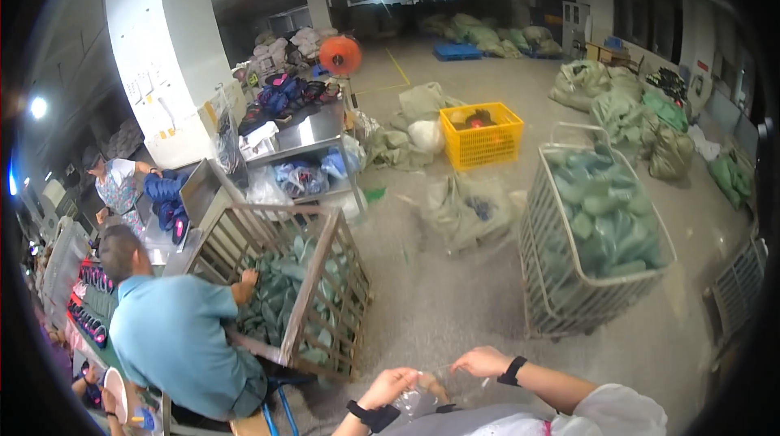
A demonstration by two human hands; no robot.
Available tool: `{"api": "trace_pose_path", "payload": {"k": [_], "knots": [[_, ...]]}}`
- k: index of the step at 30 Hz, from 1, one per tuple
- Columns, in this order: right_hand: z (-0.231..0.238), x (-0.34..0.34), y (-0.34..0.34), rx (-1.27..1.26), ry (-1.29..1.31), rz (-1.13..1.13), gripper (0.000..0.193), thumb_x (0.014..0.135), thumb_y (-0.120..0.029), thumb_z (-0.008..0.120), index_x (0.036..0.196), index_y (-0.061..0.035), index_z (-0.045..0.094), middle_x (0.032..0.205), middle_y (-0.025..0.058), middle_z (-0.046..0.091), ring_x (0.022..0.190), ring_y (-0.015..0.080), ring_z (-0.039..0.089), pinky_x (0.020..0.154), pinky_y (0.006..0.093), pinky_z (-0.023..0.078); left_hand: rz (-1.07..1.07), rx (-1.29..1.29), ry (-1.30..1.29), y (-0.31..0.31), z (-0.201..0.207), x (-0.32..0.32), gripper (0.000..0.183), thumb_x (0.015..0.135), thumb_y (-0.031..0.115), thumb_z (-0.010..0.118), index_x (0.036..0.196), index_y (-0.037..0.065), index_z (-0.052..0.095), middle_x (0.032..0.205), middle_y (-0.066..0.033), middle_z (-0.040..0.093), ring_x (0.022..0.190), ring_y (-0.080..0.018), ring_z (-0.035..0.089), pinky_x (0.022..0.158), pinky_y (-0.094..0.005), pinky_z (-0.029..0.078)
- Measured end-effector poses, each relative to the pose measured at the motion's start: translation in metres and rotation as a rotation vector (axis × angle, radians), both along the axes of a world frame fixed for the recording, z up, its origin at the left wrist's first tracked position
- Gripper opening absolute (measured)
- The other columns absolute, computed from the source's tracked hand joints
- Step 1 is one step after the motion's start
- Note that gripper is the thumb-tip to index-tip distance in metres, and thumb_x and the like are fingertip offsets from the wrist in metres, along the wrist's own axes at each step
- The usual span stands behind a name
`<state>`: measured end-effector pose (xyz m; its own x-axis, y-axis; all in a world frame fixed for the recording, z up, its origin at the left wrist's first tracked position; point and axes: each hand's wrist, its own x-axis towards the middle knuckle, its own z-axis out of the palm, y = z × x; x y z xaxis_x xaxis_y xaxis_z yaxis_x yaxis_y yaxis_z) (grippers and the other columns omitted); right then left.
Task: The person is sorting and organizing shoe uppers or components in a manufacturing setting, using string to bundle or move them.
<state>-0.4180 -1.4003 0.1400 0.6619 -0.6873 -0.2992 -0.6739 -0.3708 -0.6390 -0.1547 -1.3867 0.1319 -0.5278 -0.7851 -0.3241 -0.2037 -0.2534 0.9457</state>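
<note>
The left hand [390, 387] pinched clear plastic film [416, 406] — just in front of the wearer, nearer than the slatted wooden crate [315, 281] and to its right. The right hand [483, 362], farther right of the crate, had its fingertips together — on what, one could not tell. Right of the crate stood a white-framed cart [621, 280].

Ahead of the hands [485, 362], floor [439, 298] lies open between slatted crate [314, 286] and barred cart [587, 279]; beyond, a sack [465, 221] obstructs.
</note>
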Motion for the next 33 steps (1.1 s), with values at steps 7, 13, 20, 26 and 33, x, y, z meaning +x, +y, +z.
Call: {"api": "trace_pose_path", "payload": {"k": [7,13,20,26,33], "knots": [[-0.055,-0.036,-0.195,0.749,-1.452,-0.990,0.015,0.086,-0.016,0.053,0.087,-0.0084,0.066,0.077,0.0113,0.060,0.061,0.0187,0.052,0.058,0.0290,0.042,-0.404,0.078,0.257,-0.200,0.014,-0.081,0.027,0.095,0.023,0.038,0.078,0.005,0.050,0.066,0.0041,0.044,0.064,-0.0059,0.042,0.060,-0.0209,0.038],[-0.052,-0.074,-0.360,0.299,-0.566,-0.425,0.018,0.081,-0.018,0.063,0.084,-0.0010,0.067,0.080,0.0055,0.064,0.077,0.0100,0.055,0.071,0.0247,0.042,-0.016,0.646,0.782,-0.399,-0.035,-0.101,0.020,0.093,0.018,0.043,0.102,0.003,0.052,0.070,0.0030,0.046,0.065,-0.0049,0.043,0.060,-0.0199,0.037],[-0.014,-0.098,-0.576,0.396,-0.907,-0.381,0.027,0.080,-0.025,0.065,0.092,-0.0002,0.064,0.079,0.0091,0.063,0.075,0.0132,0.057,0.070,0.0260,0.043,-0.297,-0.075,-0.214,-0.588,0.043,-0.177,0.052,0.089,0.007,0.046,0.137,0.016,0.029,0.079,-0.0071,0.057,0.068,-0.0140,0.056,0.067,-0.0293,0.046],[-0.027,-0.088,-0.748,0.324,-0.469,-0.086,0.029,0.077,-0.029,0.064,0.087,-0.0021,0.064,0.072,0.0107,0.063,0.064,0.0177,0.057,0.061,0.0295,0.044,-0.238,-0.401,-0.250,-0.737,0.021,-0.144,0.026,0.083,0.012,0.059,0.109,0.009,0.055,0.079,-0.0074,0.062,0.070,-0.0163,0.059,0.065,-0.0283,0.046],[-0.074,-0.079,-0.968,0.083,-0.561,-0.373,0.015,0.073,-0.020,0.068,0.076,-0.0055,0.064,0.082,0.0065,0.058,0.078,0.0176,0.056,0.070,0.0277,0.044,0.133,-0.447,-0.415,-0.931,-0.032,-0.046,0.016,0.086,0.018,0.056,0.083,0.003,0.058,0.083,-0.0079,0.059,0.068,-0.0180,0.056,0.063,-0.0285,0.044]]}}
